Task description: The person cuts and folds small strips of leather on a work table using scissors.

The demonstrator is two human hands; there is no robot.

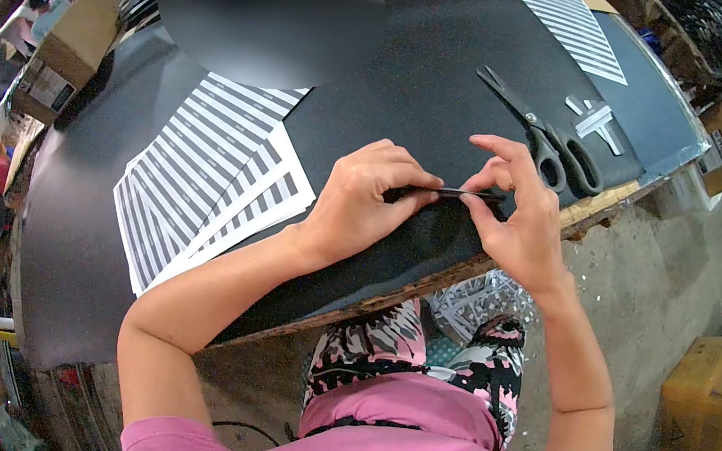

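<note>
A thin dark strip (451,192) is stretched between my two hands, just above the black table surface (424,74) near its front edge. My left hand (370,191) pinches its left part between thumb and index finger. Thumb and fingertip of my right hand (515,215) close on the strip farther right, with the other fingers raised. Black-handled scissors (546,147) lie beyond my right hand, blades pointing away to the left. Several small white strips (596,123) lie beside them. Left of my left hand are fanned sheets with black and white stripes (212,148).
Another striped sheet (563,16) lies at the far right of the table. Cardboard boxes stand at the left (73,48) and on the floor at the right (705,398). Paper scraps (486,304) fill a container below the table's front edge.
</note>
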